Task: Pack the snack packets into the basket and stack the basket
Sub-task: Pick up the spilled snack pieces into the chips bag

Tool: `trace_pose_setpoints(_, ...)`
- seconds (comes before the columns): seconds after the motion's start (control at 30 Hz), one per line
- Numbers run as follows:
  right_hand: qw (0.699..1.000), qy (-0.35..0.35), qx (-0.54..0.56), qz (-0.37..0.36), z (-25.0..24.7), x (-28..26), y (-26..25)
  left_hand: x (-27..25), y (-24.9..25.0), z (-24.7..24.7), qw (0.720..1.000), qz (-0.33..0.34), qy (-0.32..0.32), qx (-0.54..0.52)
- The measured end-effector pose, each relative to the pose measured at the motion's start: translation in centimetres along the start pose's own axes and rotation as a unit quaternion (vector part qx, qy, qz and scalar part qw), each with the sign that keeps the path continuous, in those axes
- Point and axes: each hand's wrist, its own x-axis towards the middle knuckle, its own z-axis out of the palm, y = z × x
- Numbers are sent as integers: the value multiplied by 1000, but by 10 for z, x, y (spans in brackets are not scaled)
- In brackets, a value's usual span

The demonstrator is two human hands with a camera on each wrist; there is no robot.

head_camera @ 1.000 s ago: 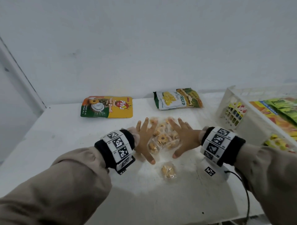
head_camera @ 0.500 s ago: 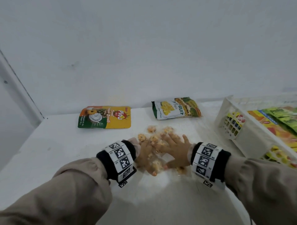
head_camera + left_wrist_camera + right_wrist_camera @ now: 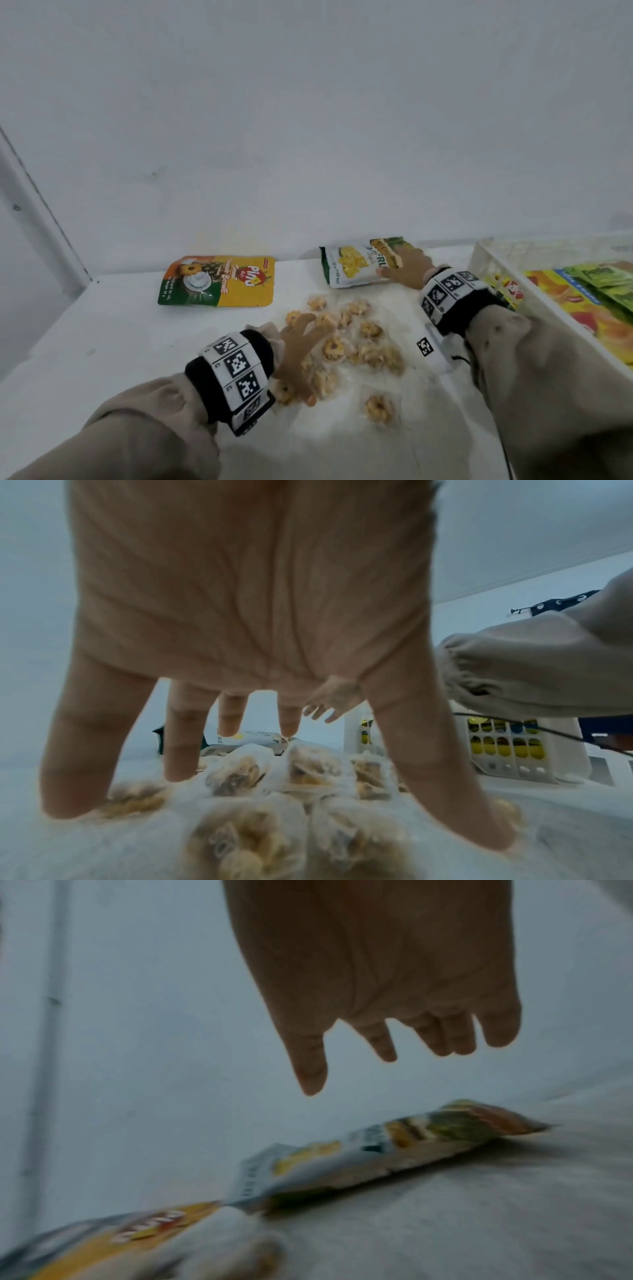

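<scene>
**Still on the packing step: R hand going for the jackfruit bag**

Basket (image 3: 486, 274) sits at the right edge of the table (image 3: 102, 342), already has a bunch of colourful packets in it, so imo we're mid-pack, stacking not started.

R hand (image 3: 407, 270) is over the right end of the white/green fruit-chip packet (image 3: 356, 265) near the back wall. Fingers spread and pretty straight, nothing gripped yet. Head cam makes it look like it's touching the bag, but can't tell for sure. L hand (image 3: 301, 346) is splayed flat on the pile of small clear cookie packets (image 3: 359, 342), fingertips down on/around them, not pinching any.

Next move, my guess: R needs to close on the chip bag's edge, lift, then swing it right into the basket. Bag's flat on the table so prob needs a thumb under the edge.

View diffs:
- R wrist cam (blurry) shows the R hand (image 3: 394, 988) w/ clear air between fingertips and the bag (image 3: 394, 1150), so hovering, not touching. Head cam hides that.
- L wrist cam shows L fingers (image 3: 441, 777) planted among the cookie packets (image 3: 274, 772), plus the basket's gridded side wall (image 3: 507, 750).
- Only head cam shows the orange/green pineapple biscuit packet (image 3: 219, 281) whole, lying well left of the chip bag, untouched.
</scene>
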Motion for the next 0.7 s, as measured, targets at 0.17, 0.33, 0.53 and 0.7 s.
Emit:
trace_pose_setpoints(0.17, 979, 15, 75, 188, 8, 38, 28, -9, 5, -1, 1000, 7, -13, -20)
trace_pose_setpoints(0.33, 978, -3, 76, 193, 10, 60, 41, -12, 2, 5, 999, -25, -4, -32)
trace_pose_setpoints(0.53, 984, -10, 81, 160, 13, 67, 59, -23, -9, 13, 994, -69, 34, -76)
trace_pose_setpoints(0.7, 965, -10, 189, 181, 12, 64, 52, -38, -24, 12, 989, -95, 44, -103)
